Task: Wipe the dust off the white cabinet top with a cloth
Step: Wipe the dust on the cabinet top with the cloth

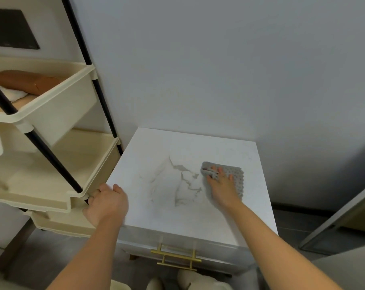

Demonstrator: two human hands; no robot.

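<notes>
Reaching out from the bottom edge, two bare forearms stretch over a white cabinet (198, 214) with a brass handle (176, 257) on its drawer front. The left hand (106, 204) grips the cabinet's near-left corner, fingers curled together over the edge, just beside a cream trolley (51, 185) with black poles. Farther in, the right hand (221, 185) lies flat on a grey cloth (233, 172), fingers slightly spread and pressing it down; one fold of cloth pokes up between them. The cloth sits on the right half of the marbled top, right of the grey veining at its centre. On the trolley's upper tray lies a brown pouch (26, 81). Behind everything stands a plain grey wall (219, 59).
</notes>
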